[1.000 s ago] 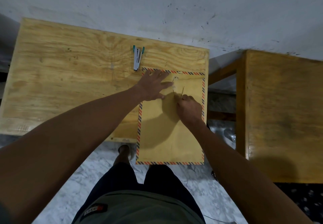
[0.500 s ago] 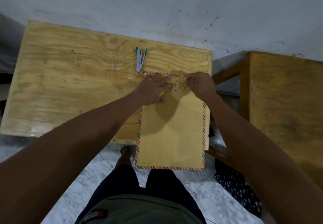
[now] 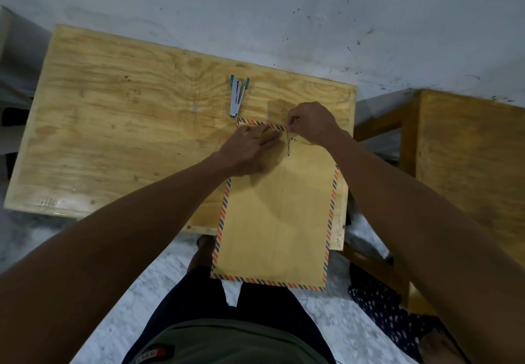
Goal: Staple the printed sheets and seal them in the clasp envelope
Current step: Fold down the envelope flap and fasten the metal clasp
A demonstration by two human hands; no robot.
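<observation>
A tan clasp envelope point(image 3: 277, 215) with a red-and-blue striped border lies on the right part of the plywood table point(image 3: 119, 136), its near end hanging over the table's front edge. My left hand point(image 3: 250, 150) lies flat on the envelope's folded top flap, fingers spread. My right hand point(image 3: 311, 123) is at the flap's top edge, fingertips pinched on the thin closure string point(image 3: 289, 143) that runs down to two small round clasps. A white stapler point(image 3: 237, 99) with teal ends lies just beyond the envelope. No printed sheets are visible.
A second wooden table point(image 3: 468, 164) stands to the right across a narrow gap. A white wall runs behind both. Below are a marble floor, my dark shorts and a dotted cloth point(image 3: 389, 315) near the right table's leg.
My right hand has gone from below the clasps up past the flap's right side to its top edge, pulling the string with it. My left hand stays pressed on the flap.
</observation>
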